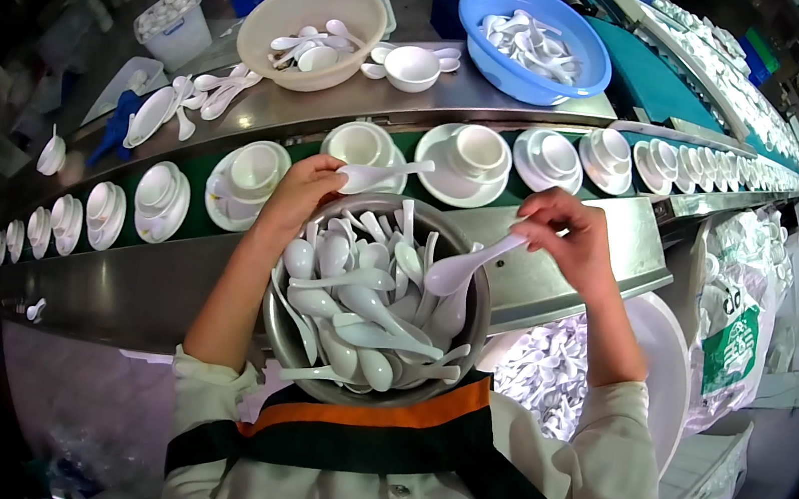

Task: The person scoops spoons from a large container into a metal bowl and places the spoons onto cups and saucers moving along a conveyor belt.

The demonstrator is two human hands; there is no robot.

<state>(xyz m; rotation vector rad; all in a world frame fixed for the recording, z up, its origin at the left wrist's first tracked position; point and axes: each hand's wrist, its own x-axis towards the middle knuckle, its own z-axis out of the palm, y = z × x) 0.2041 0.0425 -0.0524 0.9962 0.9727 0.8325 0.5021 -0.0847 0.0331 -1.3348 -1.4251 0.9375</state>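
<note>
My left hand is closed on the bowl end of a white soup spoon, held over the green conveyor belt with its handle pointing right. Behind it sits a stacked cup and saucer set. On the right, my right hand pinches the handle tip of a second white spoon, whose bowl hangs down over the metal basin. That round metal basin, in front of my body, is heaped with white spoons lying in many directions.
Cup and saucer sets line the curved conveyor. Beyond it stand a cream basin and a blue basin, both with spoons. A large white tub of spoons is at my lower right, beside plastic sacks.
</note>
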